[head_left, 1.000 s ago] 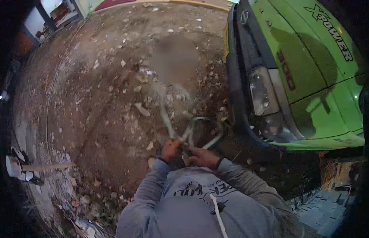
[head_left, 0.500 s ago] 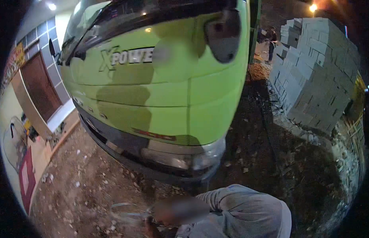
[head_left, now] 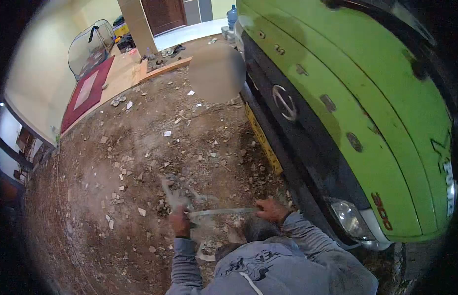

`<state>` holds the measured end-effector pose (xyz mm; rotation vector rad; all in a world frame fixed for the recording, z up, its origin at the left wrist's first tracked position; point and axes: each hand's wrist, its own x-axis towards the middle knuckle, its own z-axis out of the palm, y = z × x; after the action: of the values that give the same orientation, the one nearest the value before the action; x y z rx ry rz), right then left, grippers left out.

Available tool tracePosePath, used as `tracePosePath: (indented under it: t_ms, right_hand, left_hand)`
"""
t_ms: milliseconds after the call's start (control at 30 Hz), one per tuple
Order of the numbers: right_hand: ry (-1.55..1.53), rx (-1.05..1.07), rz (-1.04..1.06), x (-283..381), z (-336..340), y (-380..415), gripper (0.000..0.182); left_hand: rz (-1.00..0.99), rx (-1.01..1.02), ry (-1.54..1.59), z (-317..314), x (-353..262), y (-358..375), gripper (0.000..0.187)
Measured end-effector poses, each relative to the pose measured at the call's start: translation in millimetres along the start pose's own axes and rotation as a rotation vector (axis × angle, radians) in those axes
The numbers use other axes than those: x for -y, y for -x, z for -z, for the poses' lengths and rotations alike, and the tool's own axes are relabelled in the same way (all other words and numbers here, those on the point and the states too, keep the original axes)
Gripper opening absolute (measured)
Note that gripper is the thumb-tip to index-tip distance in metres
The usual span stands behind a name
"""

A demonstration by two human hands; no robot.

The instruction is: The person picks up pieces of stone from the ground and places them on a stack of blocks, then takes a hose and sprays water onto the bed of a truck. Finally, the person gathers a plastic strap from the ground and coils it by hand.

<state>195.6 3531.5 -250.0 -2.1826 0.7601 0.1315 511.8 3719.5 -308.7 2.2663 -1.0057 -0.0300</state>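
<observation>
My left hand [head_left: 180, 222] is closed round a pale, narrow strap [head_left: 223, 212] near the bottom centre. The strap runs almost level across to my right hand [head_left: 272, 210], whose fingers are closed on its other end. Beyond my left hand, a blurred pale length loops up and to the left over the rubble. Both hands are low over the dirt, in front of my grey printed top, with the right one closer to the truck's bumper.
A green truck [head_left: 337, 64] fills the right side, its headlight [head_left: 348, 216] near my right sleeve. Broken tile pieces lie on the dirt ground [head_left: 140, 162]. Further back are a red mat [head_left: 86, 93], a mesh tent [head_left: 89, 49], a wooden edge [head_left: 165, 69] and a blue water bottle [head_left: 232, 17].
The view has swung left and down, away from the block stack and distant person. Both my hands now show clearly, with the strap stretched between them.
</observation>
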Motion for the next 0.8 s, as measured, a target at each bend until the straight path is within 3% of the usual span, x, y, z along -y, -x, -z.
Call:
tracePosePath:
  t_ms: [33,100,167,267,333,400,467,500,567,600,633,667,733,767,800]
  right_hand:
    - [0.017,-0.030,-0.032,-14.3,4.9,-15.0,0.029]
    - [0.060,-0.088,-0.090,-40.8,12.3,-45.5,0.028]
    - [0.030,-0.095,-0.317,-50.7,33.8,-83.7,0.027]
    - [0.023,0.011,-0.538,-82.9,35.5,-136.3,0.025]
    - [0.042,0.043,-0.577,-139.8,34.3,-190.6,0.025]
    - [0.004,0.033,-0.571,-198.9,16.9,-254.1,0.025]
    - [-0.254,-0.027,-0.441,-178.7,50.9,-301.4,0.023]
    - [-0.378,-0.044,-0.377,-163.1,71.2,-319.8,0.023]
    - [-0.926,-0.098,-0.237,-233.1,42.0,-402.8,0.022]
    - [-1.193,-0.098,-0.168,-269.8,26.4,-444.2,0.022]
    - [-0.493,-0.068,-0.218,-212.5,80.5,-456.7,0.023]
    - [-0.044,0.002,-0.282,-146.3,127.5,-471.1,0.024]
    - [0.183,0.094,-0.230,-83.2,162.6,-514.5,0.029]
    - [0.237,0.136,-0.175,-52.0,177.8,-539.3,0.032]
    - [0.197,0.230,-0.111,-29.9,187.8,-561.8,0.033]
  left_hand:
    - [0.175,-0.085,0.224,-0.8,28.9,-25.0,0.018]
    - [0.731,-0.206,0.909,4.5,39.2,-65.3,0.025]
    - [0.884,-0.421,1.206,39.4,16.2,-121.6,0.031]
    - [0.837,-0.525,0.862,54.1,23.4,-178.0,0.030]
    - [0.530,-0.632,0.556,43.9,57.1,-215.2,0.030]
    - [0.372,-0.695,0.433,49.2,43.4,-273.9,0.031]
    - [0.397,-0.731,0.499,72.4,-7.9,-321.5,0.033]
    - [0.436,-0.684,0.551,71.6,-5.5,-342.8,0.033]
    - [0.511,-0.591,0.662,65.0,10.9,-384.6,0.034]
    - [0.456,-0.556,0.493,48.8,18.0,-406.5,0.033]
    - [0.403,-0.512,0.317,24.0,28.7,-427.3,0.034]
    - [0.420,-0.433,0.292,2.0,30.1,-448.8,0.035]
    - [0.520,-0.242,0.397,-47.8,23.2,-495.5,0.041]
    - [0.168,-0.170,-0.208,-88.0,34.7,-516.6,0.045]
    - [0.029,-0.057,-0.222,-111.0,14.5,-540.4,0.047]
